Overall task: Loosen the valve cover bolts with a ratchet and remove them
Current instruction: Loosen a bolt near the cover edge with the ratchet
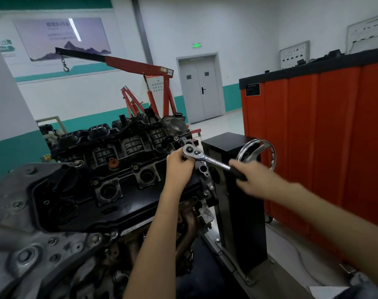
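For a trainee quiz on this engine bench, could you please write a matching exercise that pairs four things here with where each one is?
Column one:
1 left hand
2 right hand
3 handwheel
4 engine hoist

Column two:
A grips the handle of the ratchet
B red, by the far wall
C holds the ratchet's head at the valve cover
D chrome, on the black stand

Pairs: 1-C, 2-A, 3-D, 4-B
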A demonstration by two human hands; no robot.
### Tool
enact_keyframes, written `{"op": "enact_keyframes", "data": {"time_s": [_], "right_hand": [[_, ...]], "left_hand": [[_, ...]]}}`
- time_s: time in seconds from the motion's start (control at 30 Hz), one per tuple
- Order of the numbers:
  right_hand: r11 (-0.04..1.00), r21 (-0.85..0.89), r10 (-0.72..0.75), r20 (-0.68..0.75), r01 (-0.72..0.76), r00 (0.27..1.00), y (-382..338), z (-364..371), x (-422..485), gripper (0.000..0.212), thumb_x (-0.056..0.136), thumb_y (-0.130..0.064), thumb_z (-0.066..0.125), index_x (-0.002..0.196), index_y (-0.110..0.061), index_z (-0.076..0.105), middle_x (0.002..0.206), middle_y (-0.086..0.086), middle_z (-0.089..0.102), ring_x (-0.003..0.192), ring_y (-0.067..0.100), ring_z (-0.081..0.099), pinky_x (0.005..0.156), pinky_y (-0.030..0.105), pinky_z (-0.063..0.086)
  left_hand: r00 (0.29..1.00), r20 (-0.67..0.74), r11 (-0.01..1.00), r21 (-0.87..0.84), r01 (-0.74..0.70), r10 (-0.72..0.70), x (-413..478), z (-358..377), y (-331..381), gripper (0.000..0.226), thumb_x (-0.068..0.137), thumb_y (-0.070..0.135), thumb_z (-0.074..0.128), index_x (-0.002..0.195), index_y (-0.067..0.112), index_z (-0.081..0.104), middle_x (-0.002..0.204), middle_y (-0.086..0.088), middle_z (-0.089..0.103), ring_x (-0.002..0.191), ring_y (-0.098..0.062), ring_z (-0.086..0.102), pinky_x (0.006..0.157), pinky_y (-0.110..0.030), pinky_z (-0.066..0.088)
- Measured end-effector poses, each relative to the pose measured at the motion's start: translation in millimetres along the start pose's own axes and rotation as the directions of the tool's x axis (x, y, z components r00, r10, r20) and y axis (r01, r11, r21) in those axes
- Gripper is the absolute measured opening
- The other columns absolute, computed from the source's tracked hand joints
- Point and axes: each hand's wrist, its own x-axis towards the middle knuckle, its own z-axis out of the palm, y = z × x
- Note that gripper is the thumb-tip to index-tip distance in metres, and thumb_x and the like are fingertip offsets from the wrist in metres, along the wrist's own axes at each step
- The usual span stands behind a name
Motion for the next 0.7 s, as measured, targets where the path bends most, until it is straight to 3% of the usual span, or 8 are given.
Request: {"op": "enact_keyframes", "data": {"time_s": [0.07,0.13,0.23,0.3,0.37,0.43,0.57,0.7], "right_hand": [[0.961,-0.266,-0.102,-0.069,0.080,0.992,0,-17,16,0.025,0.090,-0.013,0.056,0.114,-0.016,0.050,0.082,0.004,0.059,0.078,0.028,0.062,0.065,0.031,0.043],[0.967,-0.246,-0.093,-0.115,0.063,0.989,-9,-8,12,0.022,0.090,-0.014,0.057,0.111,-0.017,0.050,0.081,0.001,0.058,0.076,0.024,0.060,0.067,0.031,0.047],[0.983,0.171,0.099,-0.157,-0.072,0.983,-34,39,-24,0.025,0.088,-0.008,0.061,0.108,-0.016,0.050,0.071,-0.005,0.052,0.059,0.010,0.055,0.051,0.015,0.044],[0.857,0.499,0.215,-0.118,-0.129,0.969,-65,75,-38,0.032,0.086,-0.002,0.059,0.114,-0.013,0.050,0.069,0.003,0.053,0.054,0.012,0.052,0.046,0.020,0.042],[0.729,0.668,0.293,-0.109,-0.148,0.950,-99,102,-34,0.035,0.087,-0.005,0.056,0.120,-0.011,0.049,0.079,0.014,0.056,0.062,0.023,0.055,0.053,0.032,0.046],[0.667,0.729,0.311,-0.081,-0.157,0.947,-116,116,-30,0.037,0.088,-0.007,0.054,0.124,-0.006,0.046,0.085,0.017,0.057,0.067,0.024,0.055,0.055,0.030,0.044],[0.823,0.555,0.166,-0.029,-0.122,0.986,-62,74,-32,0.028,0.084,0.000,0.058,0.107,-0.013,0.053,0.070,0.004,0.054,0.056,0.009,0.051,0.052,0.029,0.044],[0.999,-0.036,-0.035,0.035,0.036,0.999,3,-9,6,0.026,0.089,-0.007,0.059,0.108,-0.022,0.052,0.076,-0.003,0.055,0.063,0.014,0.060,0.054,0.020,0.046]], "left_hand": [[0.999,-0.027,0.998,-0.049,0.029,-0.031,-2,-2,-2,0.037,0.088,-0.002,0.052,0.058,0.021,0.053,0.043,0.013,0.044,0.045,0.000,0.035,0.047,-0.016,0.027],[0.996,-0.065,0.991,-0.118,0.061,-0.068,-5,-2,-6,0.027,0.089,-0.001,0.052,0.068,0.012,0.061,0.050,0.014,0.050,0.049,0.003,0.039,0.048,-0.012,0.030],[0.992,-0.106,0.984,-0.170,0.054,-0.073,-6,4,-10,0.027,0.091,0.001,0.057,0.066,0.011,0.060,0.063,0.007,0.056,0.062,-0.002,0.046,0.058,-0.017,0.037],[0.988,-0.137,0.977,-0.209,0.038,-0.067,-6,9,-8,0.042,0.090,0.002,0.062,0.056,0.024,0.051,0.054,0.015,0.052,0.057,0.004,0.043,0.056,-0.016,0.037],[0.990,-0.126,0.969,-0.246,0.025,-0.058,-5,10,-9,0.051,0.091,0.006,0.066,0.050,0.028,0.045,0.047,0.017,0.046,0.054,0.003,0.038,0.058,-0.017,0.037],[0.993,-0.095,0.961,-0.273,0.035,-0.064,-4,6,-9,0.057,0.092,0.009,0.066,0.045,0.030,0.043,0.045,0.015,0.039,0.056,-0.003,0.034,0.063,-0.025,0.036],[1.000,-0.024,0.990,-0.144,0.010,-0.013,-2,-3,-7,0.055,0.091,0.007,0.065,0.043,0.031,0.049,0.045,0.015,0.043,0.052,0.002,0.036,0.056,-0.022,0.033],[0.999,0.046,0.999,-0.053,-0.007,0.009,-2,-5,2,0.043,0.087,-0.001,0.055,0.059,0.030,0.062,0.054,0.012,0.055,0.055,-0.001,0.041,0.056,-0.019,0.034]]}}
